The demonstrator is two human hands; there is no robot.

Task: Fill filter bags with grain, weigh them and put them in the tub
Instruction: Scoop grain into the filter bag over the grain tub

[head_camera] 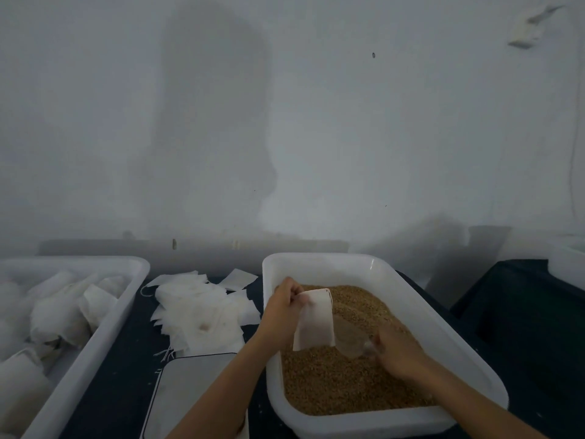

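Observation:
My left hand (280, 307) pinches the top edge of an empty white filter bag (315, 321), which hangs over the brown grain (335, 381). The grain lies in a white tub (319, 264) at the right. My right hand (397, 351) grips a clear plastic scoop (349, 339), low in the grain just right of the bag. A pile of flat empty filter bags (202, 308) lies on the dark table between the tubs. Another white tub (95, 340) at the left holds several filled bags (60, 312). A scale (186, 388) with a pale platform sits near the front, partly behind my left forearm.
A pale wall rises right behind the table. At the far right stand a dark box (531, 305) and a white container (568, 258). Dark table surface (120, 375) shows between the left tub and the scale.

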